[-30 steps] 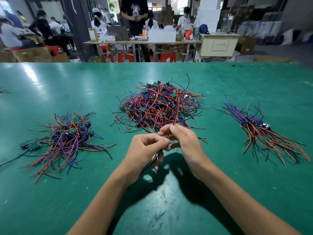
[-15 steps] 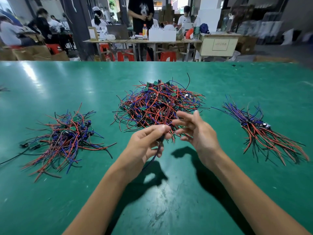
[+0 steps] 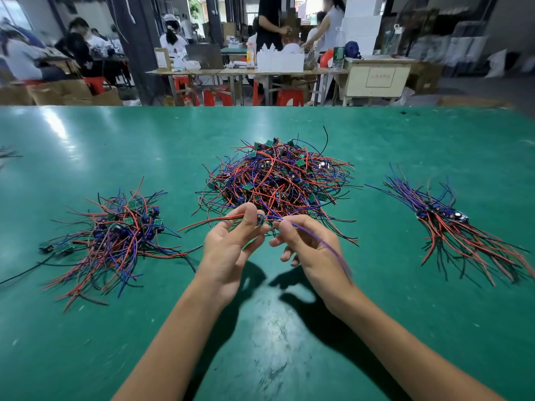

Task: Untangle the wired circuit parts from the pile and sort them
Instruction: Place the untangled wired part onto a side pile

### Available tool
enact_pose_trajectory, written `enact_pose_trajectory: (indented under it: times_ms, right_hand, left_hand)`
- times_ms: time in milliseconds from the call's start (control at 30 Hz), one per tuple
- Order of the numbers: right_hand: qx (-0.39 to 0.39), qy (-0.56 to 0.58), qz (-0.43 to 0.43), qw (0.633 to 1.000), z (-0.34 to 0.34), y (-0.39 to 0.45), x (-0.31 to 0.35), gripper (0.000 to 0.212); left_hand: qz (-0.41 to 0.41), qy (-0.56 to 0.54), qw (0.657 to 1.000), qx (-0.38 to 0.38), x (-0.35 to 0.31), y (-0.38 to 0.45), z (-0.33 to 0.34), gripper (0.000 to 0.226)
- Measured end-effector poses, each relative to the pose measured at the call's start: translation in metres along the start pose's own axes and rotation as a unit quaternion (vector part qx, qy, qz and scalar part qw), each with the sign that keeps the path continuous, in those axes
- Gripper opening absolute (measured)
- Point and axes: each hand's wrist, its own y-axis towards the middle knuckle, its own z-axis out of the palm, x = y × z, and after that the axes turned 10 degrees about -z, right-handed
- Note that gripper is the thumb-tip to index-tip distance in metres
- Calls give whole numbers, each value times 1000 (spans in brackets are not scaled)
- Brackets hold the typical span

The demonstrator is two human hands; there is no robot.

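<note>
A big tangled pile (image 3: 278, 180) of red, blue and black wires with small green boards lies mid-table. My left hand (image 3: 228, 244) pinches a small circuit part (image 3: 260, 219) between thumb and fingers just in front of the pile; its red wires trail to the left. My right hand (image 3: 307, 244) pinches the same part's purple wire (image 3: 327, 244), which runs back over my wrist. A loose heap of parts (image 3: 115, 235) lies at the left. A combed, aligned bundle (image 3: 451, 227) lies at the right.
The green table (image 3: 275, 328) stretches wide, its far edge (image 3: 260, 107) at the back. Stray wire ends (image 3: 7, 154) poke in at the far left edge. Beyond the table, people work at benches with red stools and cardboard boxes.
My right hand, open half a second ago, now pinches a purple wire. My left hand has lifted the circuit part clear, with its wires spread out sideways.
</note>
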Motion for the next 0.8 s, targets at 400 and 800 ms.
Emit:
enact_pose_trajectory:
  times_ms: [400,800]
  right_hand:
    - [-75,124,139,980,-23,23,14,26]
    - [73,-66,52,994,-51,33,15,14]
  left_hand:
    - [319,387,865,-7,13,6,-6,38]
    - [-66,178,972,137,9,-13,6,20]
